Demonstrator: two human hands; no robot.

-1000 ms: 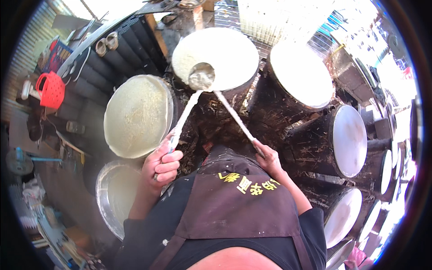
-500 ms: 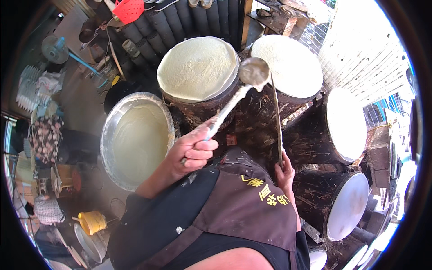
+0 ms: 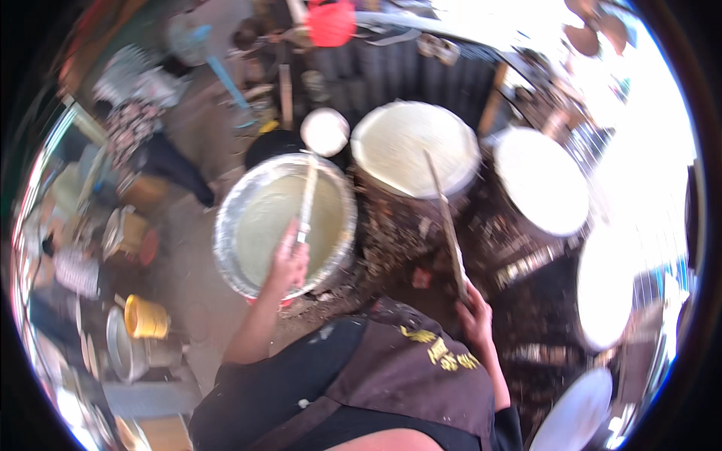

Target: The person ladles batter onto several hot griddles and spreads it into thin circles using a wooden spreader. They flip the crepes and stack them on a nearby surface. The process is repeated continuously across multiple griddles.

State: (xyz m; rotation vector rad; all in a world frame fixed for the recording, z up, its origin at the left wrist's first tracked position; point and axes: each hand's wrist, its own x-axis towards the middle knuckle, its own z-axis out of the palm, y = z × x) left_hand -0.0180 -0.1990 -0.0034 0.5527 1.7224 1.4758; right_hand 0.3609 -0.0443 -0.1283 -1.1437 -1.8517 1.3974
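My left hand (image 3: 289,263) grips a batter-coated ladle handle (image 3: 307,199) above a large metal basin (image 3: 229,237) of pale batter. The round ladle head (image 3: 325,131) looks pale and sits just beyond the basin's far rim. My right hand (image 3: 474,312) is closed on a long wooden stick (image 3: 450,233), angled up across the central round griddle (image 3: 391,146), which carries a pale coating; whether the tip touches it is unclear. Motion blurs the picture.
More round white-topped drums (image 3: 541,180) curve round to my right. At left are a yellow bucket (image 3: 147,316), a metal pan (image 3: 120,346), a blue-handled object (image 3: 222,71) and piled floral cloth (image 3: 131,124). A red perforated basket (image 3: 331,22) and dark corrugated panels (image 3: 406,75) are behind.
The view has swung left, bringing the basin and left-side clutter inward. My left hand has carried the ladle leftward over the basin; the stick now angles across a griddle.
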